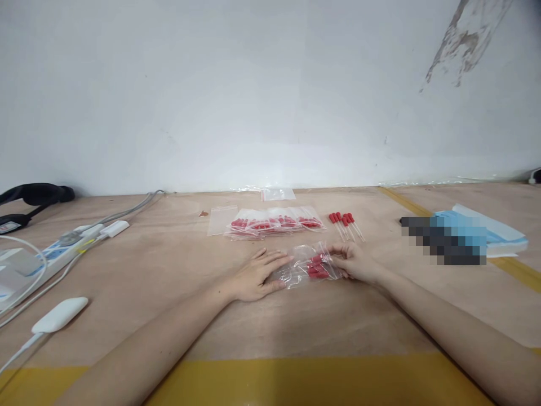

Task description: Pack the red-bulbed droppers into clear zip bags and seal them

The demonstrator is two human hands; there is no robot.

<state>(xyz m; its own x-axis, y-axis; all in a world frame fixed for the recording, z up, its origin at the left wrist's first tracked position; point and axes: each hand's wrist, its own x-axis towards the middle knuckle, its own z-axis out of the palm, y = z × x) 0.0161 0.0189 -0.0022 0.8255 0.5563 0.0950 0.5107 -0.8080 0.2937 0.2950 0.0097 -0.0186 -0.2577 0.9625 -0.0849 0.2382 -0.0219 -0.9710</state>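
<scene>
Power strip (51, 256) and white adapter (60, 314) at far left, off the work area. Left hand (253, 276) lies flat, fingers spread, pinning the clear bag (306, 266) to the bench (169, 282). Right hand (355, 262) pinches the bag's other end, keeping it taut. Filled bags (274, 223) in a row behind; loose red-capped sticks (345, 224) beside them, within reach.

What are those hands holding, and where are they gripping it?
A clear bag of red-tipped pins lies on the table. The right hand pinches its right end; the left hand presses flat on its left end.
</scene>
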